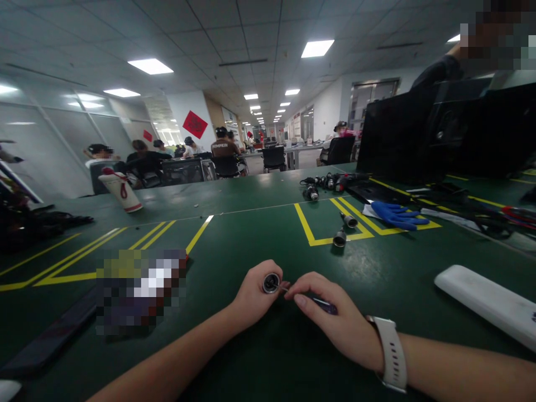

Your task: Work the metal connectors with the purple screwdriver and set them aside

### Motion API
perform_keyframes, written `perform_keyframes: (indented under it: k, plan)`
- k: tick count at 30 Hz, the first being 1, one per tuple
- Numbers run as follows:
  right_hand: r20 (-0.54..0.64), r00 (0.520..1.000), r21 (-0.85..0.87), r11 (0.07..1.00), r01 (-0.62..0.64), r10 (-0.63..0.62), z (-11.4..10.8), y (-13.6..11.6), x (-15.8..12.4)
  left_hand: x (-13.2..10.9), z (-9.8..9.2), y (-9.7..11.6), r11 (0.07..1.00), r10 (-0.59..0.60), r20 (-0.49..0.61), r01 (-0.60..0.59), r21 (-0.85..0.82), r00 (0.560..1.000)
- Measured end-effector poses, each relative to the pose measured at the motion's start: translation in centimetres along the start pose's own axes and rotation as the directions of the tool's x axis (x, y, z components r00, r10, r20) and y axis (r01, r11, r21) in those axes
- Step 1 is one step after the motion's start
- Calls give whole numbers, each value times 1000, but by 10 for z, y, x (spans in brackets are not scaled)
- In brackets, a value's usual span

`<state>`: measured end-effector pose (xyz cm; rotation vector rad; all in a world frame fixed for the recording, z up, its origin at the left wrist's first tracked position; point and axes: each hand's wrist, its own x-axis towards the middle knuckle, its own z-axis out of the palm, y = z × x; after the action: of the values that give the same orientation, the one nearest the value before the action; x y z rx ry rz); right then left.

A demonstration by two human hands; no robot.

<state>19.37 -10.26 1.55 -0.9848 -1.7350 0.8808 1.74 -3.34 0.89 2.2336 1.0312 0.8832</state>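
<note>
My left hand (256,296) is wrapped round a round metal connector (271,283), its open end facing me with dark inner parts showing. In my right hand (330,312) is a small screwdriver (324,305) with a dark purple handle, held between thumb and fingers. Its thin shaft points left, with the tip at the connector's open end; whether it touches a screw is too small to tell. Two similar metal connectors, one nearer (339,239) and one farther (349,221), lie on the green table (251,234) beyond my right hand.
A blue glove (400,215), black cables (324,182) and a large black monitor (397,134) are at the back right. A white long object (486,301) lies at right. On the left are a paper cup (121,191) and a dark flat object (54,335). People sit beyond.
</note>
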Motion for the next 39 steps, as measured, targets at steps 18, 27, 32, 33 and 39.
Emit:
perform_keyframes:
  k: [18, 27, 32, 33, 39]
  plan:
    - [-56, 994, 68, 994, -90, 94, -3, 1, 2, -1, 2, -3, 1000, -10, -37, 11, 25, 999]
    - [-41, 999, 11, 1000, 0, 0, 1, 2, -1, 0, 2, -4, 1000, -15, -58, 16, 15, 998]
    - [-39, 999, 11, 1000, 6, -5, 1, 2, 0, 0, 2, -6, 1000, -24, -68, 24, 3, 997]
    - [-42, 999, 11, 1000, 5, -4, 1, 1, 0, 0, 3, -6, 1000, -26, -69, 26, 3, 997]
    - [-56, 998, -25, 999, 26, -27, 3, 1, -1, -1, 3, -7, 999, -24, -79, 27, 36, 997]
